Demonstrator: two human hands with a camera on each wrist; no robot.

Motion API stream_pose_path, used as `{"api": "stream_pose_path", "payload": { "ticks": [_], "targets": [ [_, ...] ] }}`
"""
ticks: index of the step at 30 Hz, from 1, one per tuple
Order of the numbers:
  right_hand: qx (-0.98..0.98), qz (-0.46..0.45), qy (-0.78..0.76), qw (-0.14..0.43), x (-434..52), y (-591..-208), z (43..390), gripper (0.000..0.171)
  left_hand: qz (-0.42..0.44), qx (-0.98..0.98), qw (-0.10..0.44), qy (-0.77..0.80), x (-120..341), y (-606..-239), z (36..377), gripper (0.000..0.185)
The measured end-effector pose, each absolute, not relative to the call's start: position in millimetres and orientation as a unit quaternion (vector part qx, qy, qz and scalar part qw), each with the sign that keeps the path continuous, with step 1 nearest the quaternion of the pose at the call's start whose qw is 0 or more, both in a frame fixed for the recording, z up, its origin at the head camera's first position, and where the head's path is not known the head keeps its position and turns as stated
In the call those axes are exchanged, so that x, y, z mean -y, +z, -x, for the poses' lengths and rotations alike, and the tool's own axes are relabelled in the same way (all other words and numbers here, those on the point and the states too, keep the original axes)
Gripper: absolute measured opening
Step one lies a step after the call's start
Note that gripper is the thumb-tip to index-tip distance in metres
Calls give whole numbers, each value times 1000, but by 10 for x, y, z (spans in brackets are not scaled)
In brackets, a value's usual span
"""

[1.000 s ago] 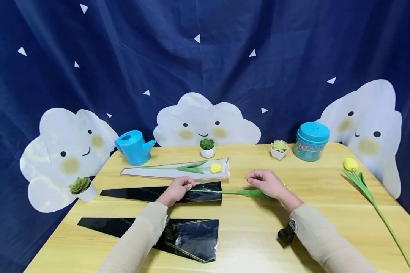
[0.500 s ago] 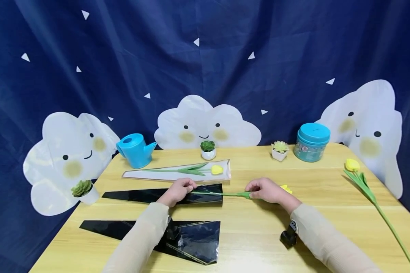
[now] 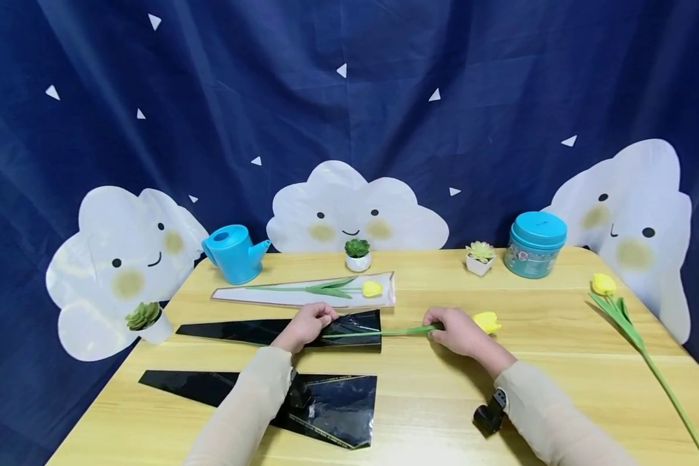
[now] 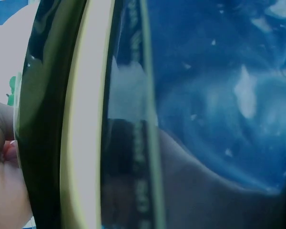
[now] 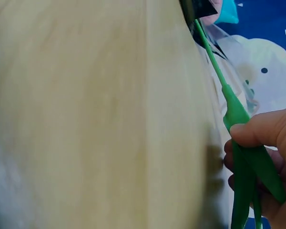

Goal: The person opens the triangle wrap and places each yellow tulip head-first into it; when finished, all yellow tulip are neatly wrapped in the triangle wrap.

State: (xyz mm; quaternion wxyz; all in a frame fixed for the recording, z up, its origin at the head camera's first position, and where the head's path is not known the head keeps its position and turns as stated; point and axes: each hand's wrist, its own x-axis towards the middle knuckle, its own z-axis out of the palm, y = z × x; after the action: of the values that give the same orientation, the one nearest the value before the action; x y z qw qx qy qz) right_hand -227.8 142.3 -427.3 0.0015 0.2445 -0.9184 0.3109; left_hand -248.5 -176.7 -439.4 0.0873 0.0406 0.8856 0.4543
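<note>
In the head view my left hand (image 3: 309, 323) pinches a black flower-wrapping sleeve (image 3: 233, 331) near its wide end. A yellow tulip (image 3: 486, 322) with a green stem points its stem into that sleeve's wide right end. My right hand (image 3: 459, 331) holds this tulip by its upper stem and leaves, below the bloom. From the right wrist, the thumb lies across the green leaves (image 5: 236, 112), and the stem runs up into the dark sleeve opening (image 5: 198, 36). At the left wrist view's left edge, the left hand (image 4: 7, 186) shows only partly.
Nearer lies a second black sleeve (image 3: 338, 408), under the left forearm. Behind, a clear-fronted sleeve (image 3: 279, 299) contains a tulip. Another tulip (image 3: 623, 317) lies at right. A blue watering can (image 3: 235, 254), potted succulents (image 3: 358, 260) and a teal canister (image 3: 534, 249) stand around.
My right hand has lowered onto the tulip and closed its fingers on the leaves and stem; the yellow bloom shows more behind it. My left hand has stayed at the sleeve.
</note>
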Motion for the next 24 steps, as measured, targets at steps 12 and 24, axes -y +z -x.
{"api": "stream_pose_path", "payload": {
  "ticks": [12, 24],
  "targets": [
    [888, -256, 382, 10, -1419, -4311, 2247, 10, -28, -883, 83, 461, 1743, -4383, 2473, 17],
    [874, -220, 433, 30, -1271, -4356, 2233, 8, -31, -883, 84, 462, 1762, -4408, 2517, 16]
  ]
}}
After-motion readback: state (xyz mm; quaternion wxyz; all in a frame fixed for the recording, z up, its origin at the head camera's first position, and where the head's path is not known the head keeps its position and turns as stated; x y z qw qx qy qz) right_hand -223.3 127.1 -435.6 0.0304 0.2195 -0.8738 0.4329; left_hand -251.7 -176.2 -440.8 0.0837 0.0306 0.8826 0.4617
